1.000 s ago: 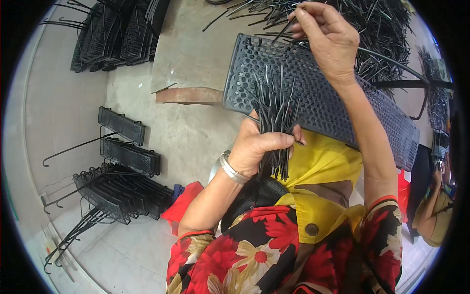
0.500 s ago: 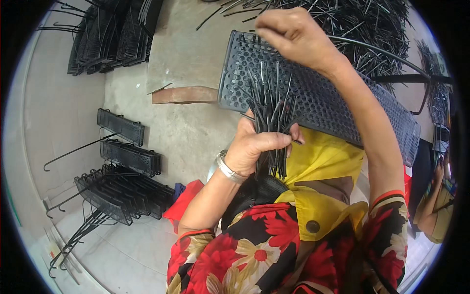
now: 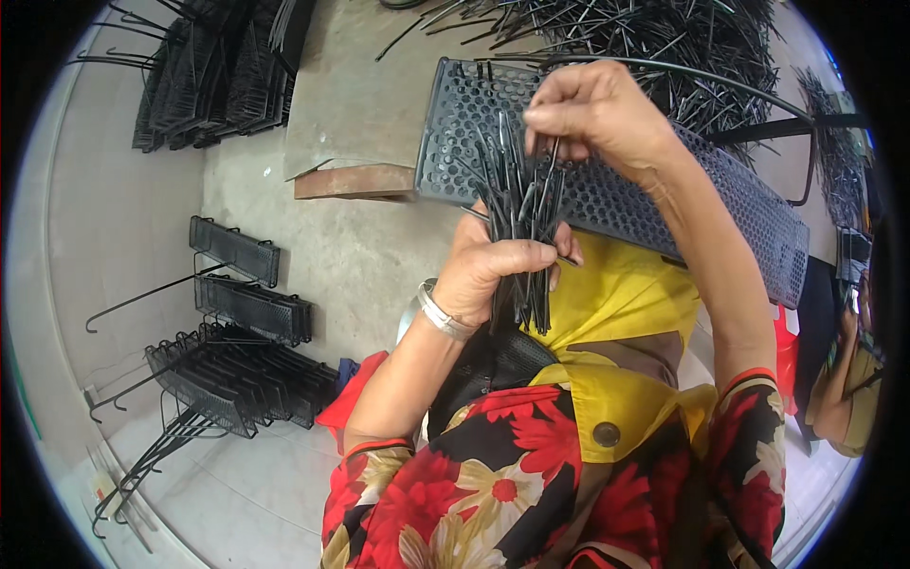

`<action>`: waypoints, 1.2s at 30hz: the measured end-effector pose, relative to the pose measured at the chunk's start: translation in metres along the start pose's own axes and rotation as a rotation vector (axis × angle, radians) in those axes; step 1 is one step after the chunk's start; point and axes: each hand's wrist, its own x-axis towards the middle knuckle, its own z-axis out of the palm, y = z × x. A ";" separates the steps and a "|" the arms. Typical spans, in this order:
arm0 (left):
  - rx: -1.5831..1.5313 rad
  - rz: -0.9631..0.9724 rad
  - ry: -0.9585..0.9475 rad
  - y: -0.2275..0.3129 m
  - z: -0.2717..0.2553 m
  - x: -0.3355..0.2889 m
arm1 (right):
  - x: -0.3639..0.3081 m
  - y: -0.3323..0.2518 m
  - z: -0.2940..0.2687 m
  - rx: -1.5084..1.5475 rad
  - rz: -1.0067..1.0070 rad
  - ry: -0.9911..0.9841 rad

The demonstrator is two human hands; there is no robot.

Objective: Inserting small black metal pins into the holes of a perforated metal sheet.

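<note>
A bundle of thin black sticks stands upright in my left hand, the thumb pressed across its front. Just above the bundle's right side, my right hand is pinched at the top of one dark stick. Behind both hands lies a long grey perforated tray with rows of round holes, slanting down to the right. A few short black pegs poke up from its far left corner. My right forearm crosses over the tray and hides part of it.
A large heap of loose black sticks lies beyond the tray. A curved black metal bar runs along the tray's far side. Black mesh racks with hooks stand on the left floor, with more stacked at upper left. Another person's arm shows at far right.
My right hand has come down from the tray's far edge to the bundle and now pinches a stick there. My left hand keeps its hold, shifted slightly upward.
</note>
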 end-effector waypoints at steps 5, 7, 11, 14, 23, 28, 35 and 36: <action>-0.003 -0.029 0.021 -0.004 0.000 0.002 | 0.007 -0.003 -0.022 -0.032 -0.346 0.449; -0.014 -0.023 0.016 -0.003 -0.001 0.001 | 0.013 -0.005 -0.011 -0.069 -0.406 0.524; -0.023 -0.034 0.023 -0.001 0.000 0.001 | 0.017 -0.011 0.014 -0.209 -0.523 0.708; -0.041 -0.042 0.026 -0.001 0.001 0.001 | 0.029 0.006 0.012 -0.332 -0.670 0.634; -0.066 -0.055 0.043 0.000 0.003 0.001 | 0.049 0.030 -0.001 -0.989 -0.729 0.320; -0.038 -0.003 0.044 0.000 -0.001 0.002 | 0.002 -0.006 -0.002 -0.166 -0.076 0.179; -0.004 -0.052 0.023 -0.002 0.001 0.001 | -0.026 0.011 0.002 0.200 0.033 0.144; -0.028 -0.052 0.013 -0.005 -0.001 0.002 | -0.026 0.007 -0.002 0.139 -0.033 0.233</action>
